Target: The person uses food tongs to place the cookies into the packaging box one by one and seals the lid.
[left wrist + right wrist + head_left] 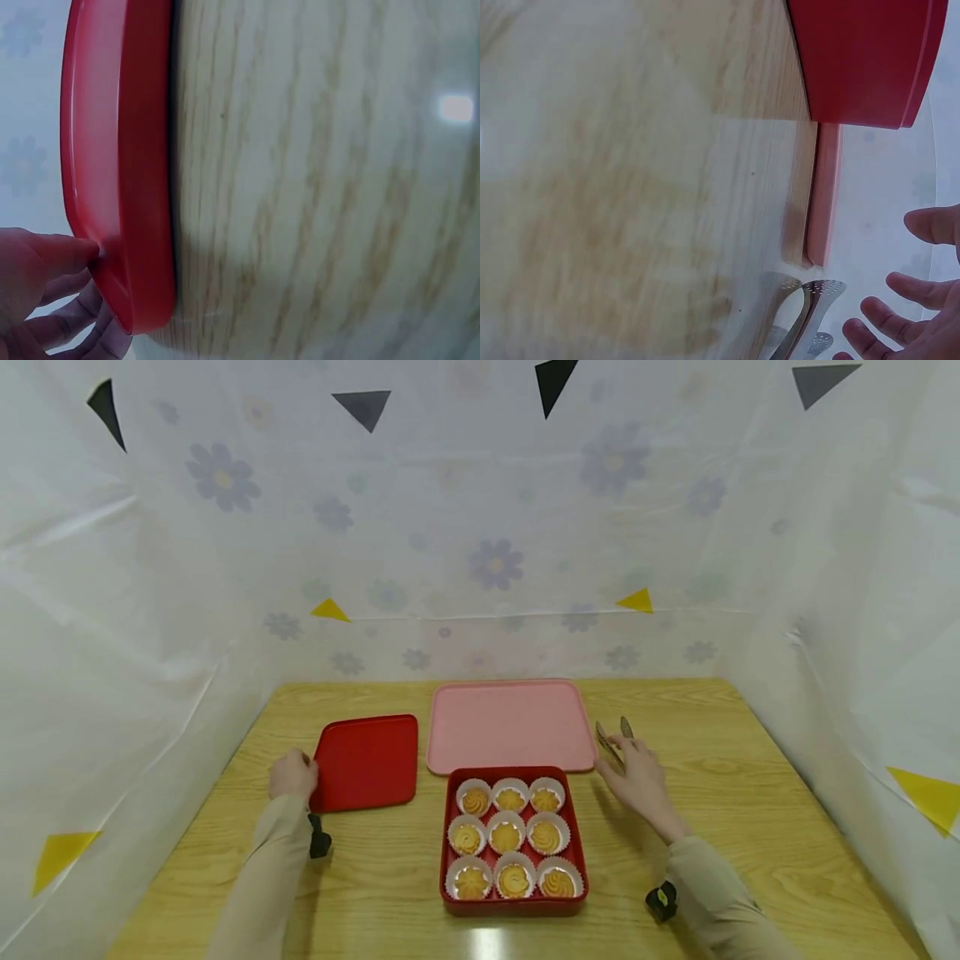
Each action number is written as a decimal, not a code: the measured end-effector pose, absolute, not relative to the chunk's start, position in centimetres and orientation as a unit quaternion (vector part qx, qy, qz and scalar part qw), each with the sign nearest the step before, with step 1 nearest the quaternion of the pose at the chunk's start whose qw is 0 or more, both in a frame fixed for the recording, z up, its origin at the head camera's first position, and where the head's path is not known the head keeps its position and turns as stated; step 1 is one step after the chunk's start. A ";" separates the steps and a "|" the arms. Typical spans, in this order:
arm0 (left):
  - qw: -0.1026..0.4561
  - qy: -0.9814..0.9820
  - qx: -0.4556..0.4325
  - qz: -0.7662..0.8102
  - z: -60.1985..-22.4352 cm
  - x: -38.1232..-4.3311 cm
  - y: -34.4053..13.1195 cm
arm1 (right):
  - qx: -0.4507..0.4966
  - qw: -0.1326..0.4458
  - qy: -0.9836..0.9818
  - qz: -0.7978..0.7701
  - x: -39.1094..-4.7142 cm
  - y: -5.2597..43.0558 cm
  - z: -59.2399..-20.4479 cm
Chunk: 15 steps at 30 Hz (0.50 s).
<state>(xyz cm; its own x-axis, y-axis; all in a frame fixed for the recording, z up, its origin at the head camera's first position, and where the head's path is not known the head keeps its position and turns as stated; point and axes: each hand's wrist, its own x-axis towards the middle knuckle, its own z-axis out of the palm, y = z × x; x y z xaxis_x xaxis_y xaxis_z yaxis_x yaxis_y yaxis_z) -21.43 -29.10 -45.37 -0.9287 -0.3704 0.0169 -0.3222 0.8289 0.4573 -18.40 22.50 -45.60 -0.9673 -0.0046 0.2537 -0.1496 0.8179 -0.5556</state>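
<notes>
At the left of the table, a shallow red box lid [365,763] lies with its low rim up. My left hand [293,774] pinches its left edge; in the left wrist view the thumb [71,255] presses the inside of the rim, with the other fingers on the outer side. To the right, metal tongs [609,747] with perforated tips lie spread on the table. Over them hovers my right hand [637,781]. The right wrist view shows its fingers [915,289] spread apart, beside the tongs [808,319] and holding nothing.
A deep red box [514,907] at centre front holds several piped cookies [506,836] in white paper cups, set in rows. Behind it lies a pink tray [510,727]. White sheeting [480,502] walls in the wooden table [375,877] at back and sides.
</notes>
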 end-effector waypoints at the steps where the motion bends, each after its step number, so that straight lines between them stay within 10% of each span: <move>1: 0.053 -0.954 0.185 -0.232 -45.4 -21.4 -29.1 | 0.041 0.121 -0.945 0.300 -18.4 22.5 -45.6; 15: 0.099 -0.944 0.146 -0.278 -44.3 -21.2 -30.3 | 0.055 0.113 -0.939 0.321 -18.2 22.4 -45.5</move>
<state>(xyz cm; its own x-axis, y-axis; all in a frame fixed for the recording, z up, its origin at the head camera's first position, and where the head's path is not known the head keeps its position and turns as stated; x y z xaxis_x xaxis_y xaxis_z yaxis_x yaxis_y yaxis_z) -21.18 -30.35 -44.32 -0.9380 -0.3299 0.1063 -0.2198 0.8034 0.5534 -18.23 22.43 -45.48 -0.9685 -0.0315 0.2469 -0.1761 0.7877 -0.5904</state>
